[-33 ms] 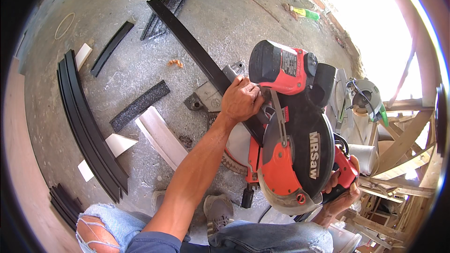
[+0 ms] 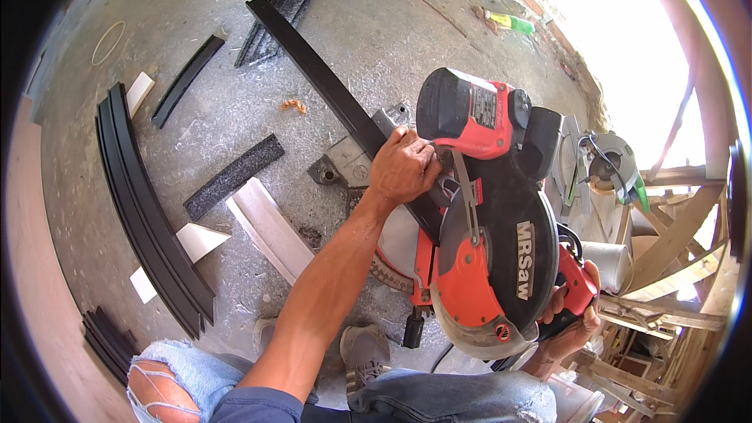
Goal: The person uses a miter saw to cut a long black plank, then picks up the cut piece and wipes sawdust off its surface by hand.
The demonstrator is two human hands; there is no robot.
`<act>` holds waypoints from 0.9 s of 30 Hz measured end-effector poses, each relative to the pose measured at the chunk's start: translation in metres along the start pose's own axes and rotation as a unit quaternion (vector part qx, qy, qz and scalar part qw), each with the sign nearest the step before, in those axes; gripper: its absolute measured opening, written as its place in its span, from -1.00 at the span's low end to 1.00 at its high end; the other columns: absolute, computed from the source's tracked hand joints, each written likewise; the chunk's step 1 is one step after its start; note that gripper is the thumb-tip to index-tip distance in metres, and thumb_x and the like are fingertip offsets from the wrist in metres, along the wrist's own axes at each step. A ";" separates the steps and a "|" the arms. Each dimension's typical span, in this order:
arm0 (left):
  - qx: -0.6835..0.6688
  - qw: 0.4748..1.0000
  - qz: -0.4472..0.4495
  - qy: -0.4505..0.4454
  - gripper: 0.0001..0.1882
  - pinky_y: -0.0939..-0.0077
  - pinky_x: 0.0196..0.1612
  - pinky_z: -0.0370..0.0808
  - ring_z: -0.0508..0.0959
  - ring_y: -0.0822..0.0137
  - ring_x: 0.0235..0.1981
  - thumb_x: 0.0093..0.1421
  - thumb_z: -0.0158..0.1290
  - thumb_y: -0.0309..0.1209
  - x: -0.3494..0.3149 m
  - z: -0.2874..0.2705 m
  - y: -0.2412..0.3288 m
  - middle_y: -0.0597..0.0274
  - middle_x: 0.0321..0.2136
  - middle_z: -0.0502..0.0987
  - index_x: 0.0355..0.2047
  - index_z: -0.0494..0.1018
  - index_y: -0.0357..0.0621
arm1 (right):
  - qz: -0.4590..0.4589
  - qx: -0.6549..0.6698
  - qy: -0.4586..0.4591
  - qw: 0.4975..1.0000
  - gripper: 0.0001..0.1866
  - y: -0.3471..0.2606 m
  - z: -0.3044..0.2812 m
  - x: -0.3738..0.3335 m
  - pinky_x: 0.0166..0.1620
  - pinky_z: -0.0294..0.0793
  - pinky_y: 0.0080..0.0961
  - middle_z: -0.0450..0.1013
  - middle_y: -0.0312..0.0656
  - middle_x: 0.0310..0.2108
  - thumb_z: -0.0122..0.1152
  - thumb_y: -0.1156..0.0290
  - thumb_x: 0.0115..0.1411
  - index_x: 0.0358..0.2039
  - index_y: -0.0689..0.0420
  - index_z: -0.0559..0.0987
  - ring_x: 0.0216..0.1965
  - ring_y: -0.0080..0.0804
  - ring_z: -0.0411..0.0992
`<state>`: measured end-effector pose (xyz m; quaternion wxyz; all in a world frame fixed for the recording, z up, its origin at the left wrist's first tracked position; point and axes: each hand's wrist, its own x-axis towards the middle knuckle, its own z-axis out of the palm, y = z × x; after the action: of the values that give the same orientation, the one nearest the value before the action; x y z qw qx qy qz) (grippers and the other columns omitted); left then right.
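Nothing has visibly moved since the earlier frame; both hands and the miter saw (image 2: 501, 227) match it. Slightly toward 2 o'clock from centre, the left hand (image 2: 403, 166) has its fingers curled close together over the black strip (image 2: 317, 70), which runs from 11 o'clock in to the saw; the fingertips are hidden. Toward 4 o'clock, the right hand (image 2: 578, 332) wraps its fingers around the red handle (image 2: 578, 290). Large pale lettering (image 2: 525, 260) marks the black blade guard; the motor label (image 2: 483, 106) carries small print, too fine to tell.
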<state>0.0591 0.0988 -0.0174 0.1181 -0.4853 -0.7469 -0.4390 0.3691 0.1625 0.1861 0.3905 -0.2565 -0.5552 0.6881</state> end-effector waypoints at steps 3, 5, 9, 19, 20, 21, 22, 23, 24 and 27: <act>-0.001 1.000 0.003 0.002 -0.79 0.22 0.16 0.39 0.59 0.13 -0.20 0.13 0.15 -0.32 0.000 0.000 0.000 0.09 -0.42 0.63 -0.46 0.61 -0.23 | -0.001 0.005 0.006 1.000 -0.20 0.001 0.002 -0.001 -0.60 0.43 -0.43 0.35 -0.08 -0.60 0.12 0.06 0.34 0.39 0.34 0.13 -0.70 -0.38 0.33; -0.005 1.000 0.005 0.004 -0.79 0.22 0.16 0.39 0.59 0.13 -0.19 0.14 0.14 -0.32 0.000 0.000 -0.001 0.09 -0.42 0.63 -0.46 0.61 -0.23 | -0.001 0.005 0.007 1.000 -0.20 0.000 0.003 0.000 -0.60 0.43 -0.43 0.35 -0.08 -0.60 0.12 0.06 0.34 0.38 0.34 0.13 -0.70 -0.38 0.33; 0.005 1.000 0.005 0.005 -0.78 0.21 0.16 0.39 0.59 0.13 -0.19 0.15 0.13 -0.31 0.000 -0.001 0.000 0.10 -0.41 0.64 -0.45 0.61 -0.24 | 0.004 0.006 0.005 1.000 -0.21 -0.001 0.003 0.001 -0.60 0.44 -0.44 0.35 -0.09 -0.59 0.10 0.07 0.34 0.39 0.33 0.12 -0.70 -0.40 0.33; 0.001 1.000 0.000 0.004 -0.76 0.19 0.19 0.39 0.60 0.13 -0.18 0.17 0.11 -0.33 0.000 -0.001 0.000 0.10 -0.39 0.66 -0.43 0.62 -0.27 | 0.005 0.009 0.016 1.000 -0.22 -0.003 0.003 0.002 -0.60 0.45 -0.44 0.35 -0.09 -0.58 0.09 0.09 0.35 0.39 0.32 0.13 -0.69 -0.41 0.32; 0.001 1.000 0.000 0.004 -0.76 0.19 0.19 0.39 0.60 0.13 -0.18 0.17 0.11 -0.33 0.000 -0.001 0.000 0.10 -0.39 0.66 -0.43 0.62 -0.27 | 0.005 0.009 0.016 1.000 -0.22 -0.003 0.004 0.002 -0.60 0.45 -0.44 0.35 -0.09 -0.58 0.09 0.09 0.35 0.39 0.32 0.13 -0.69 -0.41 0.32; 0.003 1.000 0.000 0.001 -0.76 0.19 0.19 0.39 0.60 0.13 -0.18 0.17 0.11 -0.32 0.000 -0.001 0.000 0.09 -0.39 0.66 -0.43 0.62 -0.27 | 0.005 0.011 0.017 1.000 -0.22 -0.003 0.004 0.002 -0.60 0.45 -0.43 0.35 -0.08 -0.58 0.10 0.09 0.35 0.39 0.32 0.13 -0.69 -0.40 0.32; 0.006 1.000 -0.001 -0.003 -0.76 0.19 0.19 0.39 0.60 0.13 -0.18 0.17 0.11 -0.32 -0.001 -0.001 0.000 0.09 -0.38 0.66 -0.43 0.62 -0.28 | 0.005 0.014 0.017 1.000 -0.22 -0.003 0.003 0.002 -0.60 0.44 -0.43 0.36 -0.07 -0.58 0.10 0.09 0.35 0.39 0.32 0.13 -0.69 -0.40 0.32; 0.006 1.000 0.000 -0.003 -0.76 0.19 0.19 0.39 0.60 0.13 -0.18 0.17 0.11 -0.32 -0.001 -0.001 0.000 0.09 -0.38 0.66 -0.43 0.62 -0.28 | 0.005 0.014 0.017 1.000 -0.22 -0.003 0.003 0.002 -0.60 0.44 -0.43 0.36 -0.07 -0.58 0.10 0.09 0.35 0.39 0.32 0.13 -0.69 -0.40 0.32; 0.006 1.000 0.000 -0.003 -0.76 0.19 0.19 0.39 0.60 0.13 -0.18 0.17 0.11 -0.32 -0.001 -0.001 0.000 0.09 -0.39 0.65 -0.43 0.62 -0.27 | 0.006 0.017 0.015 1.000 -0.22 -0.003 0.003 0.002 -0.60 0.44 -0.42 0.36 -0.06 -0.58 0.11 0.10 0.34 0.39 0.32 0.13 -0.69 -0.40 0.32; 0.005 1.000 -0.003 -0.006 -0.76 0.20 0.18 0.38 0.59 0.13 -0.19 0.16 0.12 -0.31 -0.001 0.000 0.000 0.09 -0.40 0.65 -0.44 0.62 -0.26 | 0.009 0.021 0.012 1.000 -0.22 -0.003 0.003 0.002 -0.59 0.44 -0.41 0.36 -0.06 -0.58 0.12 0.10 0.34 0.39 0.32 0.13 -0.69 -0.39 0.32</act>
<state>0.0593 0.0982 -0.0182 0.1147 -0.4852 -0.7510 -0.4329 0.3665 0.1629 0.1901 0.3961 -0.2617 -0.5337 0.6998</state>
